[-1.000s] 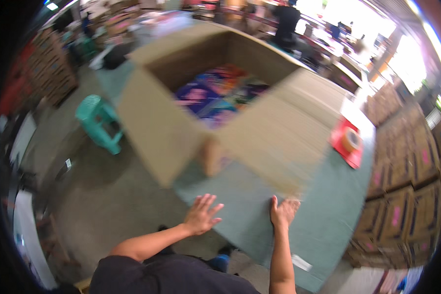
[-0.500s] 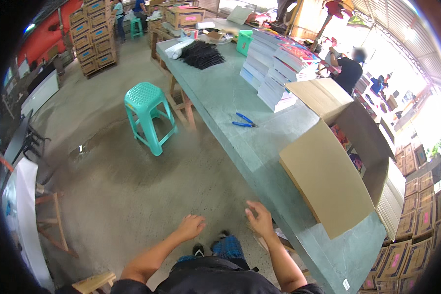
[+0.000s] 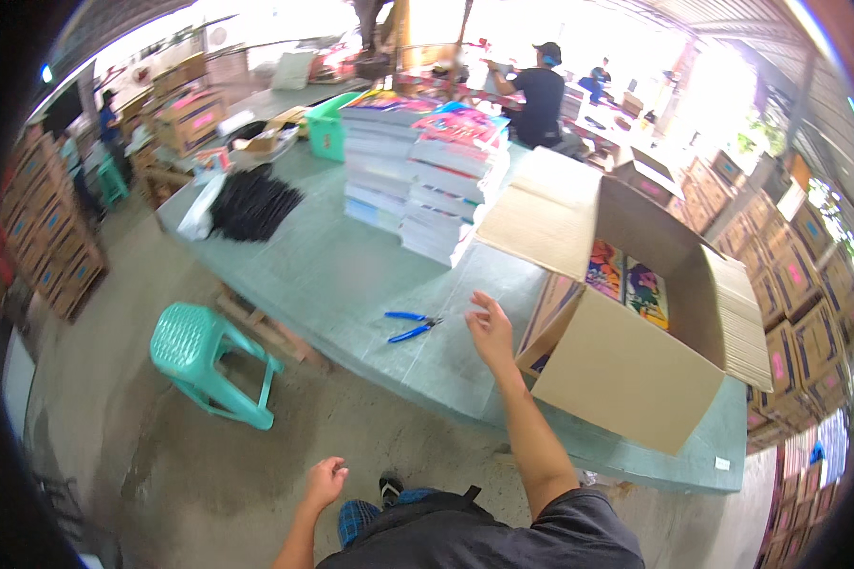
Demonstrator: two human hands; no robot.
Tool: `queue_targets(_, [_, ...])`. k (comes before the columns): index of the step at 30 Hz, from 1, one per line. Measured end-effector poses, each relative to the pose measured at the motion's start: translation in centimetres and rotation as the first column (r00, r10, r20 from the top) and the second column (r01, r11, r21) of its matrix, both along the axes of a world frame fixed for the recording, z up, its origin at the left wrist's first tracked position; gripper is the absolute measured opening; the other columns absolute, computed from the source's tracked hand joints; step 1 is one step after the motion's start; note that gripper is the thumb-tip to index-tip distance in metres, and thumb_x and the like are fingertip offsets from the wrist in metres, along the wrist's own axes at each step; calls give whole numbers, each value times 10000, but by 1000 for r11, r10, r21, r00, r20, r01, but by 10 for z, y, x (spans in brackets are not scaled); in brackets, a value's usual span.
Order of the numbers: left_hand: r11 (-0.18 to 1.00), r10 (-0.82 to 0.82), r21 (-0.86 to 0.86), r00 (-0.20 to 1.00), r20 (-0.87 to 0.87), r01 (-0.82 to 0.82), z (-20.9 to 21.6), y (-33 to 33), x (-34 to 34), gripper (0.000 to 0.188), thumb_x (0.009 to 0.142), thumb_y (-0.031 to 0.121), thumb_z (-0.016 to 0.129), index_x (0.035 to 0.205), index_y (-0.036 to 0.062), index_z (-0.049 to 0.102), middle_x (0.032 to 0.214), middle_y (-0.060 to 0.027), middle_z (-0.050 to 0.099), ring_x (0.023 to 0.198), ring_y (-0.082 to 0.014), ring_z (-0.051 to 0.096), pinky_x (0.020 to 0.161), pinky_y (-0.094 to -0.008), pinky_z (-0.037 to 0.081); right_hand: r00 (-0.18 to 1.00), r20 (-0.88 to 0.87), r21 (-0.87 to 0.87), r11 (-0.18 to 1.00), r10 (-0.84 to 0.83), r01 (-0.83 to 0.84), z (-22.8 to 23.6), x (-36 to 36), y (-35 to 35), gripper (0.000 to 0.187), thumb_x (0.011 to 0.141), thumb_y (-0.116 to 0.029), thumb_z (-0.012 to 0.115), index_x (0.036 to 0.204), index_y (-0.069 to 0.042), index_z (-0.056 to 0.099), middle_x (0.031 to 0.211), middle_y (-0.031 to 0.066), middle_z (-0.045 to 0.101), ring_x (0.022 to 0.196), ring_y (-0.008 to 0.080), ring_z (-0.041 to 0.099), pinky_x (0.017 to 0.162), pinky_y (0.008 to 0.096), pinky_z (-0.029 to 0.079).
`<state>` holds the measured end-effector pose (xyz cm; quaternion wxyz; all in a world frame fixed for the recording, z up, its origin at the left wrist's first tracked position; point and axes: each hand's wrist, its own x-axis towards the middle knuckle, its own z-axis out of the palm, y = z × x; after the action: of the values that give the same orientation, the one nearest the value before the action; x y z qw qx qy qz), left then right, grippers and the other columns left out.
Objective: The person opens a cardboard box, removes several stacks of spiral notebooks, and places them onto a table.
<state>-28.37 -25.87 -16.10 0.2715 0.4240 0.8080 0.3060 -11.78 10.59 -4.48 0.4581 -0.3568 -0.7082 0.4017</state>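
Observation:
My right hand [image 3: 491, 327] reaches over the grey-green table [image 3: 351, 303], between a pair of blue-handled cutting pliers [image 3: 414, 325] and an open cardboard box [image 3: 626, 370]. It is open and holds nothing. Colourful printed books [image 3: 626, 280] lie inside the box, whose flaps are folded outward. My left hand [image 3: 324, 481] hangs low over the floor, left of my body; it is empty, its fingers loosely bent and open. Beyond the pliers stand two tall stacks of books [image 3: 413, 180] with bright covers.
A turquoise plastic stool [image 3: 213, 360] stands left of the table. On the table's far part are a bundle of black strips [image 3: 253, 204] and a green basket [image 3: 330, 128]. A person in black [image 3: 541, 100] works farther back. Stacked cartons [image 3: 797, 360] rise at the right.
My view has swung to the right and nearer the table. My right hand has moved forward over the tabletop, close to the pliers and box. My left hand has stayed low.

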Motion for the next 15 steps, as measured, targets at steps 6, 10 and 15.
queue_targets(6, [925, -372, 114, 924, 86, 361, 31, 110, -43, 277, 808, 202, 593, 1025, 31, 600, 987, -164, 619, 872, -301, 606, 773, -377, 478, 850, -341, 111, 881, -401, 461, 108, -37, 11, 722, 794, -80, 623, 1370, 14, 197, 1348, 186, 326, 1166, 284, 448, 919, 368, 400])
queue_targets(10, [694, -712, 130, 702, -25, 708, 55, 188, -53, 293, 829, 216, 578, 1072, 53, 580, 1002, -143, 605, 955, -306, 568, 829, -381, 452, 785, -420, 244, 777, -455, 581, 161, -25, -3, 783, 812, -76, 599, 1409, -8, 98, 1423, 197, 233, 1302, 296, 295, 1039, 382, 273])
queue_targets(15, [384, -892, 326, 438, -111, 864, 94, 269, -45, 333, 800, 184, 635, 1100, 54, 574, 952, -143, 608, 855, -274, 605, 734, -352, 480, 800, -148, 290, 748, -581, 597, 220, 27, -30, 609, 818, -80, 595, 1354, -10, 315, 1336, 169, 402, 1218, 249, 420, 991, 351, 342])
